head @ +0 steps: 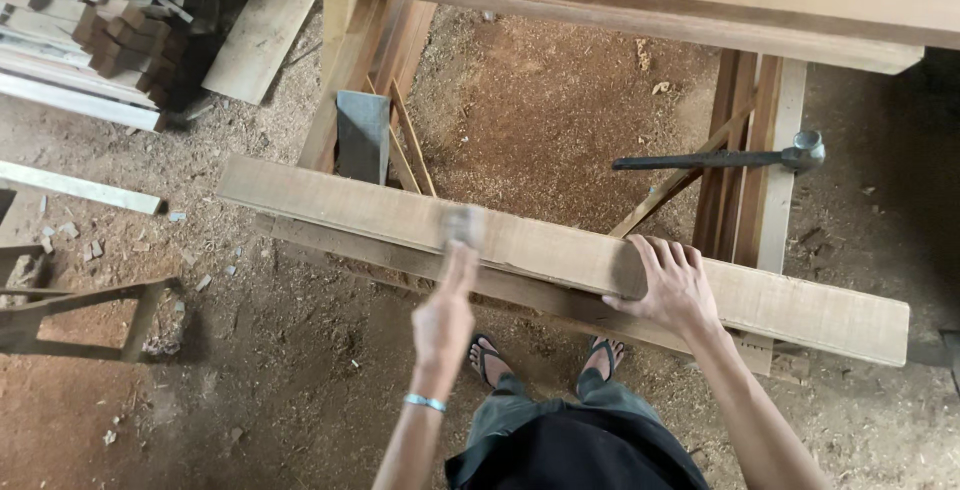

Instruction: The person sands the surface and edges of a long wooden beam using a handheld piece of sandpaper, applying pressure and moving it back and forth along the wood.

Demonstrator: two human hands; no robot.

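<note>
From the head camera, a long pale-brown sawn wooden plank lies slantwise across a frame of darker timber rails, its near edge facing the person and its right end reaching out past the rails over the floor. The left hand is closed around the handle of a small blurred tool, whose grey blocky head sits at the plank's top face near the middle; the blur hides what kind of tool it is. The right hand lies spread, fingers splayed and pressed flat on the plank right of centre, its fingertips reaching toward the far edge. A light-blue band circles the left wrist. On the right rail rests a dark metal hammer with a grey round head, well apart from both hands. A grey flat metal block stands between the rails behind the plank. The sawdust-strewn earth floor lies open between the rails, and more open ground spreads to the left of the person's sandalled feet. A stack of cut wooden boards and short blocks fills the upper left corner.
</note>
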